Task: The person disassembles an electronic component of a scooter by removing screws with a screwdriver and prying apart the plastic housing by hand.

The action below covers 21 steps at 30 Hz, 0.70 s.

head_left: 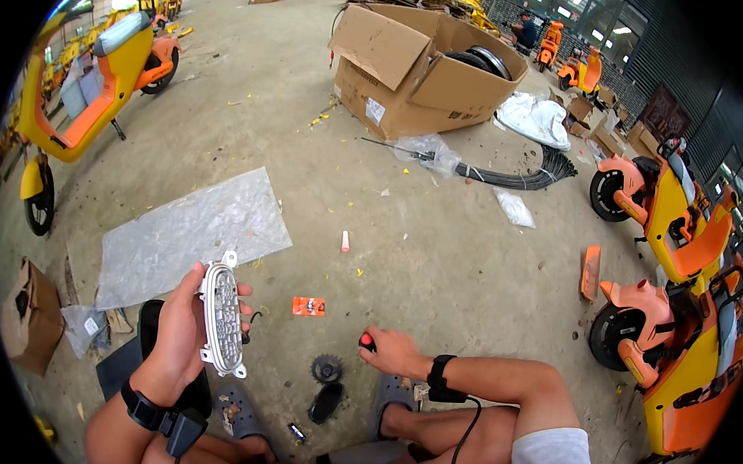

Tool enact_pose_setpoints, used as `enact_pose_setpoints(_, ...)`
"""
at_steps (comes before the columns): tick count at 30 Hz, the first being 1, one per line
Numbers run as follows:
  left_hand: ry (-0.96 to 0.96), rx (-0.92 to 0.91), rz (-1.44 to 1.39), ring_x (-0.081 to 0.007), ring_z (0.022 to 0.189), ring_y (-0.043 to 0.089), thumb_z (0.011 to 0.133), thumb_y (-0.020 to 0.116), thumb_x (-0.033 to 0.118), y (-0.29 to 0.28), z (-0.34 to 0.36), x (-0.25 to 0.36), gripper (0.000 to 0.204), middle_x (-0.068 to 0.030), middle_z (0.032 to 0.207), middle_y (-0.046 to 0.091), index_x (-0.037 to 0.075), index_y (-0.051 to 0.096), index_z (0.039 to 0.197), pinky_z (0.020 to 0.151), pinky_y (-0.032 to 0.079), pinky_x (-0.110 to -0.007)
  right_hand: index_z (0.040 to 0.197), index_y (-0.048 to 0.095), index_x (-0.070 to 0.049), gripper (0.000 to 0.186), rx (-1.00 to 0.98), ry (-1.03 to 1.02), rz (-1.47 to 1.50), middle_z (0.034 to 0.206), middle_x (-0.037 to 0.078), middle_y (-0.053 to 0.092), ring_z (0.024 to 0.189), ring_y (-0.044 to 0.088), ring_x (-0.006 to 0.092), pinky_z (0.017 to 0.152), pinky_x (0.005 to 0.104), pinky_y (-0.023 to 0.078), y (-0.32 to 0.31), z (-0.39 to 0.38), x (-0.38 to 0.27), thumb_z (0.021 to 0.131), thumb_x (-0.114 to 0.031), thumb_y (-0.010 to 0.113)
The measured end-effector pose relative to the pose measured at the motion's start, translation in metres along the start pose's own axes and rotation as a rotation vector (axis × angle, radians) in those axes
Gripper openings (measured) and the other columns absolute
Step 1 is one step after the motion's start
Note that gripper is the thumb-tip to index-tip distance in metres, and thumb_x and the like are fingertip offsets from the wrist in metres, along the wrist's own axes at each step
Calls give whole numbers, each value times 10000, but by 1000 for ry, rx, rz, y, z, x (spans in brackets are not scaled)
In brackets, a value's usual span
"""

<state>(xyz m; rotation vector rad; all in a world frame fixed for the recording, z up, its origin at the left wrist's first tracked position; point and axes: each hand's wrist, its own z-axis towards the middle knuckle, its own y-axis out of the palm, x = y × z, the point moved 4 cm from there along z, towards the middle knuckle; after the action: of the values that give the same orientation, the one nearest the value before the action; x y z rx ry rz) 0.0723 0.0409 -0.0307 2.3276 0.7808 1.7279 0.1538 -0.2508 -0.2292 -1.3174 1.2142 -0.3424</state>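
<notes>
Raised in front of me, my left hand (183,323) grips an oval silver lamp housing (225,318) with mounting tabs at its ends. Its face shows a grid of small cells. A short dark wire (255,317) hangs beside the fingers. My right hand (394,352) is closed around a small black thing with a red end (367,341); the fist hides most of it. On the floor between my feet lie a dark toothed wheel (326,368) and a black oval part (325,403). An orange card (309,306) lies just beyond them.
A clear plastic sheet (195,233) covers floor at the left, near a small carton (37,319). Ahead stands a large open cardboard box (446,89) with wheels inside; a black cable bundle (517,179) lies before it. Yellow-orange scooters (675,218) stand on both sides. A person (526,30) sits far back.
</notes>
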Motion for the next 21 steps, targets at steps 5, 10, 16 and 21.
enact_pose_setpoints(5,-1,-19,-33,-231,823,668,1048,343,422,4,-3,3,478,-158,1026,669,11,541,1190,718,571,-361,1100,606,-67,375,-8,152,189,938,179,687,850,650,391,714,464,512,-4,-11,-9,878,-369,630)
enact_pose_setpoints(10,-24,-64,26,-244,858,663,1050,303,433,-4,-7,2,495,-158,1065,659,20,526,1207,746,577,-386,1182,600,-78,416,112,128,237,950,154,687,859,655,377,739,443,517,1,-22,-6,878,-360,641)
enact_pose_setpoints(16,11,-46,15,-243,851,666,1048,307,440,-8,-13,7,495,-160,1059,660,24,518,1216,736,577,-387,1202,595,-72,446,163,191,249,964,156,688,866,658,369,749,441,515,4,-18,3,873,-368,652)
enact_pose_setpoints(21,12,-62,15,-240,852,667,1045,316,446,-7,-15,5,496,-158,1065,661,28,517,1220,731,577,-389,1196,602,-50,469,131,276,249,943,176,690,850,668,351,748,425,519,7,-13,22,861,-370,673)
